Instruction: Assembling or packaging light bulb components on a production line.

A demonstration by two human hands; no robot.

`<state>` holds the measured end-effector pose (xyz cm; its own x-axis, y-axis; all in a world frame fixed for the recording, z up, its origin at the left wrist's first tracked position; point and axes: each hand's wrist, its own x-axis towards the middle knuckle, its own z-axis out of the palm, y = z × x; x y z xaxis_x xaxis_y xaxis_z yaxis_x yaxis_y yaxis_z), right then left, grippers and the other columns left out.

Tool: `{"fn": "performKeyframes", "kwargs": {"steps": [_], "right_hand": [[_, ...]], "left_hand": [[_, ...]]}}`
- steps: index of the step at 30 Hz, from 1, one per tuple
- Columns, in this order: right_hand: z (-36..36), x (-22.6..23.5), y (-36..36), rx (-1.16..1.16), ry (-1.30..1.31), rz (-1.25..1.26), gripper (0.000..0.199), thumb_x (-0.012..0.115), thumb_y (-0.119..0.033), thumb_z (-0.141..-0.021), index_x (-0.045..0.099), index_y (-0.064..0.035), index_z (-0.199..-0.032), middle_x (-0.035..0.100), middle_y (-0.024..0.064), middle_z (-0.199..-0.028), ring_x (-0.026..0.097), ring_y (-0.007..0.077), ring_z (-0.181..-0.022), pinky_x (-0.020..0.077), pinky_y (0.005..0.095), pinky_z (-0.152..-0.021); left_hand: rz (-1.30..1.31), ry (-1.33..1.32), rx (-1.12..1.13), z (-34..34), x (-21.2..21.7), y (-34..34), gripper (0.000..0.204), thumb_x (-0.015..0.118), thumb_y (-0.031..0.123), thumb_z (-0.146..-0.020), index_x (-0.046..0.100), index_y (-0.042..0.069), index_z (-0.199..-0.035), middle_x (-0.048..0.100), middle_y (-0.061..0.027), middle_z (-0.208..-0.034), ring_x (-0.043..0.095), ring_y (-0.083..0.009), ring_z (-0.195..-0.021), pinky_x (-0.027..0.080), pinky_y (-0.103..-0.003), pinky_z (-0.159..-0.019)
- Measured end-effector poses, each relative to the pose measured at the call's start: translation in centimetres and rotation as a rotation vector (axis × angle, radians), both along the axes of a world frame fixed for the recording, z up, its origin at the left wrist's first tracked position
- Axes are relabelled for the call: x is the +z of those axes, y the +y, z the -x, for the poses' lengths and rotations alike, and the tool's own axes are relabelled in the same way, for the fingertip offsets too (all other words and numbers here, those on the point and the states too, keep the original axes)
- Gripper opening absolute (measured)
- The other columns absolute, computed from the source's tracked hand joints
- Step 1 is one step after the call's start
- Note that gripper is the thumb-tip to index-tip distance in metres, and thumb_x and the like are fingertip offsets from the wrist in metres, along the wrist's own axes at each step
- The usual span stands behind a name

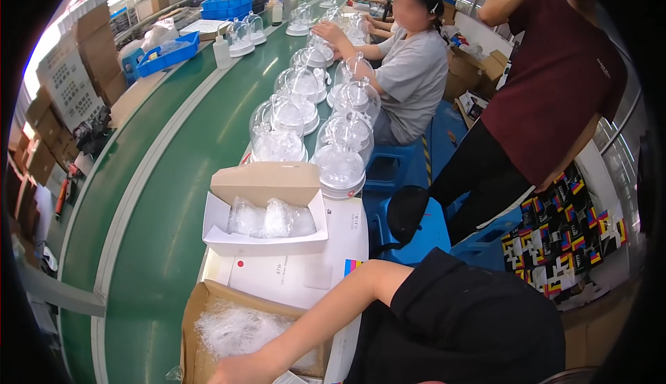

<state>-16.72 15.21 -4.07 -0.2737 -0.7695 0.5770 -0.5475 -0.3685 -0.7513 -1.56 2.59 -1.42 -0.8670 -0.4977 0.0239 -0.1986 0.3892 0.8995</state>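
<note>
My right arm, in a black sleeve, crosses from the lower right over a shallow brown cardboard box [196,308]. Its hand, my right hand [243,370], is at the near edge of that box, with the fingers cut off by the lower rim. White, shredded-looking clear material [232,325] lies in the box. Beyond it, an open white carton [263,244] with a brown inner flap holds bubble-wrapped pieces [270,219]. The carton stands on flat white printed packaging [277,271]. My left hand does not show.
Clear dome covers on white bases [340,165] stand in rows ahead, beside a green conveyor belt [173,210]. A seated co-worker [416,65] reaches among them; another person [548,99] stands at the right. A black cap [408,214] rests on a blue stool [433,228].
</note>
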Motion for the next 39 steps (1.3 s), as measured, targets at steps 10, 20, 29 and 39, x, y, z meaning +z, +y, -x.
{"fn": "performKeyframes", "kwargs": {"steps": [10,20,29,39], "right_hand": [[-0.3,1.0,0.2,0.016,0.019,0.108,0.013,0.061,-0.019,-0.081,0.053,-0.0098,-0.081,0.054,0.006,-0.079,0.058,0.0267,-0.068,0.0463,0.0382,-0.053],[2.7,2.7,1.6,-0.026,-0.274,-0.025,0.008,0.063,-0.008,-0.08,0.058,-0.005,-0.086,0.058,0.0052,-0.074,0.06,0.0158,-0.061,0.0472,0.0269,-0.054],[6.0,3.5,4.1,-0.237,0.163,-0.113,0.011,0.066,-0.012,-0.079,0.061,-0.0045,-0.086,0.062,0.0053,-0.082,0.062,0.0204,-0.073,0.0507,0.0312,-0.064],[5.2,-1.8,4.8,-0.448,0.544,-0.49,0.01,0.067,-0.015,-0.079,0.064,-0.0057,-0.079,0.061,0.0023,-0.09,0.059,0.0224,-0.089,0.0475,0.0363,-0.08]], "left_hand": [[0.111,0.245,0.047,-1.0,1.2,0.6,0.029,0.062,0.004,-0.086,0.049,-0.001,-0.112,0.058,-0.0046,-0.08,0.054,-0.0115,-0.073,0.044,-0.024,-0.069],[0.859,-0.006,0.413,-8.4,8.6,-1.7,0.012,0.05,-0.003,-0.087,0.061,-0.003,-0.093,0.059,-0.0057,-0.081,0.055,-0.0125,-0.07,0.045,-0.024,-0.065],[1.065,-0.115,0.421,-8.1,6.2,-1.8,0.023,0.058,-0.001,-0.084,0.061,0.0,-0.108,0.059,-0.0144,-0.107,0.057,-0.0281,-0.104,0.046,-0.036,-0.086],[0.707,-0.411,-0.667,0.9,1.5,5.2,0.05,0.075,0.015,-0.071,0.058,0.003,-0.116,0.058,-0.0135,-0.12,0.057,-0.0335,-0.106,0.047,-0.04,-0.091]]}}
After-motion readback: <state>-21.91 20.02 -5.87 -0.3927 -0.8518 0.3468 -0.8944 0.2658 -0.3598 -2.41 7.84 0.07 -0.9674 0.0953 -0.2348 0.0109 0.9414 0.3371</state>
